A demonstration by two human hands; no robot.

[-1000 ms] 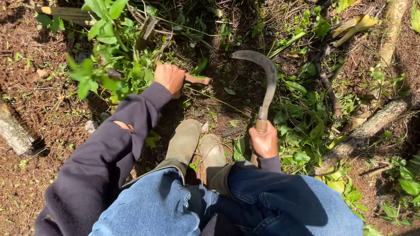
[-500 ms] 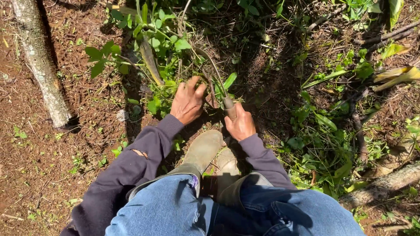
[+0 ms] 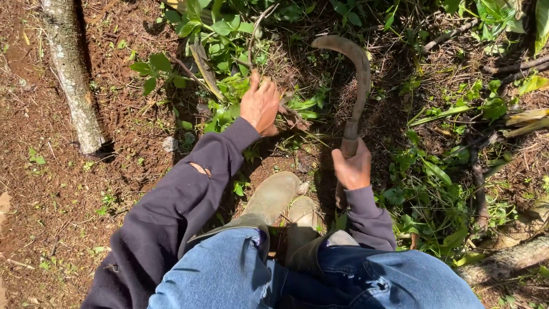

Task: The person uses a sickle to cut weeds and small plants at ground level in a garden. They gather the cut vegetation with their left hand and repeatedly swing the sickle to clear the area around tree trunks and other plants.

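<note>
Both hands busy — left hand [image 3: 260,105] clutching leafy weeds [image 3: 229,94], right hand [image 3: 353,170] fisted around a curved sickle [image 3: 357,74].

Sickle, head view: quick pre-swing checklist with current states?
1. Right hand closed on the sickle handle: ok.
2. Blade raised off the weeds, apart from them: ok.
3. Left hand clamped on the weeds: cannot tell, fingers buried in leaves.
4. Left hand out of the blade's path: not ok, it sits beside the curve.
5. Boots behind both hands: ok.
</note>
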